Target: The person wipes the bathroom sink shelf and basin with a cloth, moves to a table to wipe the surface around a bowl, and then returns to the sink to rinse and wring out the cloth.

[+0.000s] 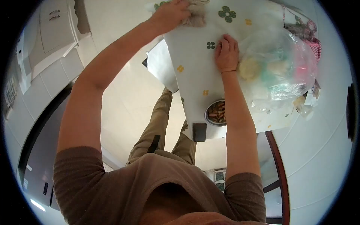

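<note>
Got left hand [173, 14] right on the crumpled beige cloth [196, 19], bunched toward 3 o'clock; honestly can't tell pinching from pressing. Got right hand [227, 54] farther off, resting empty on the counter [197, 77], fingers loosely out, cloth around 10–11 o'clock.

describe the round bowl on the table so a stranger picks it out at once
On the white table with green and yellow flower prints, go to the end nearest the person's body. There, partly hidden by the right forearm, sits a round bowl of brownish pieces. Its round, filled shape sets it apart from the dark rectangle nearby.
</note>
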### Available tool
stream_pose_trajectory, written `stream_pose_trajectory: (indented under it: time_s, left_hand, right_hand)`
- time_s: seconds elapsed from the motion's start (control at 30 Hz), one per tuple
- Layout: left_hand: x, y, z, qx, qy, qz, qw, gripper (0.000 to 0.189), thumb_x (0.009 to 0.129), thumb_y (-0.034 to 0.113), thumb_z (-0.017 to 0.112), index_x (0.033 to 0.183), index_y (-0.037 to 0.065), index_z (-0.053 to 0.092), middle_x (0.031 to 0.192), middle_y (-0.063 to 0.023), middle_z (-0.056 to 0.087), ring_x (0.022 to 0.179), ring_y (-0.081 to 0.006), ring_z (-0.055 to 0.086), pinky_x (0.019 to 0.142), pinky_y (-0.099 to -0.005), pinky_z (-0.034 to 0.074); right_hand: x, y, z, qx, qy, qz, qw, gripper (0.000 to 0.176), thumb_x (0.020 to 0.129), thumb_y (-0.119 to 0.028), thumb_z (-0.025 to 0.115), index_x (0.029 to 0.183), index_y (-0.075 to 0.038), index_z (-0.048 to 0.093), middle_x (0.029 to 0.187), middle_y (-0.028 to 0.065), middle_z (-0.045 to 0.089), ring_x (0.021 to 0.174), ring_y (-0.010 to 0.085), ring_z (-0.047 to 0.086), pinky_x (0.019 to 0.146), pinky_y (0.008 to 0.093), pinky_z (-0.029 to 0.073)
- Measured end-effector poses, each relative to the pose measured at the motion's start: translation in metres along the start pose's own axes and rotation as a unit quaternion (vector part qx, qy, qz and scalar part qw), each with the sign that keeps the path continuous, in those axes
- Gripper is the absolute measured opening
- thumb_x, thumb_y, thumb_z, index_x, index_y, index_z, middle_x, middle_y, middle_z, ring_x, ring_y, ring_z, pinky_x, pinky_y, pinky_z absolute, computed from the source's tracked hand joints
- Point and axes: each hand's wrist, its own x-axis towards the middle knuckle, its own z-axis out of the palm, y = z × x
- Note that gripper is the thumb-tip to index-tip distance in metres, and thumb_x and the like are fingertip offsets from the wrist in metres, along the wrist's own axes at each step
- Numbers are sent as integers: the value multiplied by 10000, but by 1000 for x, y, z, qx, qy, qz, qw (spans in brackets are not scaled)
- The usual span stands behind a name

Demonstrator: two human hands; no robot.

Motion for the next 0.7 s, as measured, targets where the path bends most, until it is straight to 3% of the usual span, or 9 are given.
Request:
stream_pose_trajectory:
  time_s: [0.13, 0.17, 0.2, 0.33, 0.43, 0.5, 0.53, 0.57, 0.7]
  left_hand:
    - [-34, -51, 0, 117, 33, -143, 982, 199, 722, 69, 603, 915, 69, 650, 992, -155, 599, 926, -313, 558, 812, -383, 489]
    - [-36, -55, -17, 28, 35, -323, 945, 228, 731, 46, 587, 948, 67, 654, 981, -174, 607, 922, -325, 567, 815, -376, 494]
    - [-42, -64, -35, 85, 60, -267, 958, 244, 747, 25, 565, 976, 48, 647, 986, -197, 586, 893, -340, 574, 811, -383, 492]
    - [-74, -46, -50, -29, 205, -429, 879, 265, 781, 18, 523, 1021, 44, 634, 977, -216, 556, 848, -351, 581, 769, -392, 479]
    - [-66, 23, -40, -95, 186, -398, 893, 311, 791, 50, 541, 1090, 101, 606, 982, -168, 575, 869, -330, 568, 778, -391, 482]
    - [-68, 31, 17, -7, 141, -236, 961, 346, 756, 79, 575, 1087, 172, 612, 1209, -77, 539, 992, -362, 517, 887, -432, 439]
    - [-56, 39, 31, -8, 109, -192, 975, 336, 744, 96, 588, 1073, 163, 614, 1191, -109, 531, 1018, -352, 503, 870, -446, 432]
    - [-41, 52, 27, -66, 42, -232, 970, 294, 761, 121, 576, 1052, 132, 613, 1107, -160, 542, 1003, -338, 510, 840, -442, 438]
    - [-29, 47, 37, 63, 116, -226, 965, 209, 797, 148, 531, 981, 90, 611, 997, -173, 545, 965, -323, 522, 826, -415, 451]
  right_hand:
    - [-1, -2, 0, -2, -11, 5, 1000, 205, 751, -94, 598, 938, -73, 518, 1117, 85, 524, 1010, 329, 510, 817, 445, 456]
    - [-1, -1, 1, -4, -5, 2, 1000, 212, 747, -94, 602, 940, -74, 519, 1119, 86, 523, 1015, 330, 508, 828, 443, 452]
    - [-1, 1, 2, -7, 0, 0, 1000, 218, 742, -93, 606, 943, -75, 521, 1120, 87, 522, 1019, 331, 506, 840, 442, 449]
    - [-3, 2, 6, -1, 11, -9, 1000, 226, 736, -85, 608, 946, -81, 524, 1124, 92, 520, 1035, 325, 499, 864, 440, 438]
    - [-1, 0, 2, -10, 3, -13, 1000, 223, 737, -82, 607, 944, -81, 526, 1116, 94, 522, 1035, 326, 498, 873, 443, 432]
    - [-1, -5, 2, -12, -1, 0, 1000, 227, 740, -80, 600, 954, -76, 522, 1109, 98, 520, 1026, 329, 496, 871, 443, 429]
    - [0, -4, 2, -12, -4, -4, 1000, 227, 740, -80, 600, 954, -76, 522, 1109, 98, 520, 1026, 329, 496, 871, 443, 429]
    - [0, -3, 2, -18, -7, -6, 1000, 212, 756, -74, 587, 959, -68, 525, 1112, 105, 522, 1025, 335, 491, 873, 439, 417]
    - [-1, -3, 1, -25, -13, -11, 1000, 193, 780, -72, 563, 970, -59, 531, 1125, 117, 524, 1038, 343, 478, 894, 440, 388]
